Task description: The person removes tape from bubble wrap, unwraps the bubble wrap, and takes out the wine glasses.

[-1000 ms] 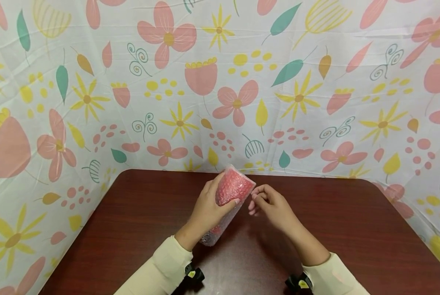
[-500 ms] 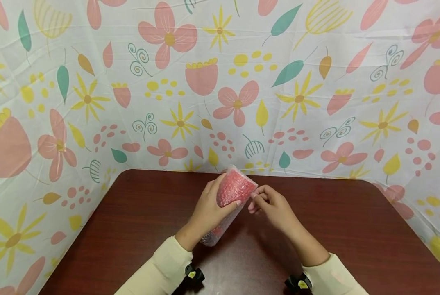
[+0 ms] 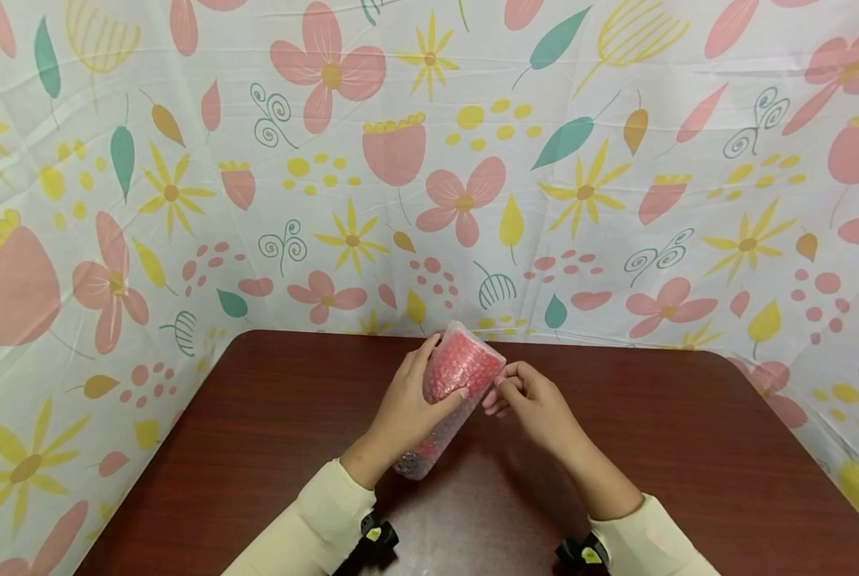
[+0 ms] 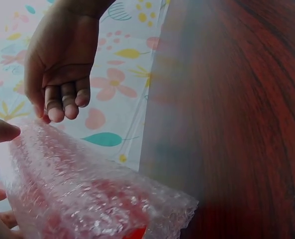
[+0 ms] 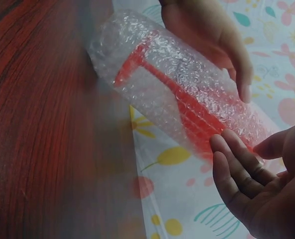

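A red stemmed goblet in a bubble wrap sleeve (image 3: 461,364) is held tilted over the table, its open-looking wide end up and to the right. Through the clear plastic, the right wrist view shows the goblet's foot, thin stem and red bowl (image 5: 199,122). My left hand (image 3: 404,404) grips the bundle round its side, thumb across the front. At the upper right corner, my right hand (image 3: 541,408) pinches the edge of the wrap between thumb and index finger; its other fingers (image 5: 237,169) are loosely bent. The exact pinch spot is partly hidden.
A dark red-brown wooden table (image 3: 271,448) lies beneath both hands. White cloth with printed flowers and leaves (image 3: 465,200) hangs behind it and along both sides. A black strap device (image 3: 379,534) sits at each wrist.
The wrapped goblet has shifted very slightly to the right, its corner closer against my right fingers. Both hands otherwise stay almost in place.
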The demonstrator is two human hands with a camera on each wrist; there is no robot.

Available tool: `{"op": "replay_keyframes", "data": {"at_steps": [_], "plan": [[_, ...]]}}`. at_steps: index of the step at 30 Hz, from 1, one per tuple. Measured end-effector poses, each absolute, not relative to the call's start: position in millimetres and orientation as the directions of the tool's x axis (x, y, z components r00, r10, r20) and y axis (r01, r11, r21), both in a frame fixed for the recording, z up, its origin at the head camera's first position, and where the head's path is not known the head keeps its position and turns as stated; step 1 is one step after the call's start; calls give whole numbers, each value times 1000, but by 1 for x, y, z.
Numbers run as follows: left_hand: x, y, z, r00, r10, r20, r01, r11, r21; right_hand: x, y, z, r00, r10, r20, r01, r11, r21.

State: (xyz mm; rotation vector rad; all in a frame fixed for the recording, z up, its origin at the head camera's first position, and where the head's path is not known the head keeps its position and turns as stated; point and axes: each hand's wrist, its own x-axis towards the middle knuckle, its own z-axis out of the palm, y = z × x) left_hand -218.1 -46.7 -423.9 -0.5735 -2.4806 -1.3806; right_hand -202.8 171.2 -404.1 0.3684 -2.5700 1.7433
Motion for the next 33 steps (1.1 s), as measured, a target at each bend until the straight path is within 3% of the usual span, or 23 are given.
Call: {"op": "replay_keyframes", "data": {"at_steps": [12,33], "plan": [[-218,-48,-422,-930,214,299,368,503,782,-202,172,-403,-970,-197,142,-204,340,-918],[-216,-50,-418,-929,307,205,332,455,826,-201,173,-403,-974,-190,123,-185,355,-916]]}}
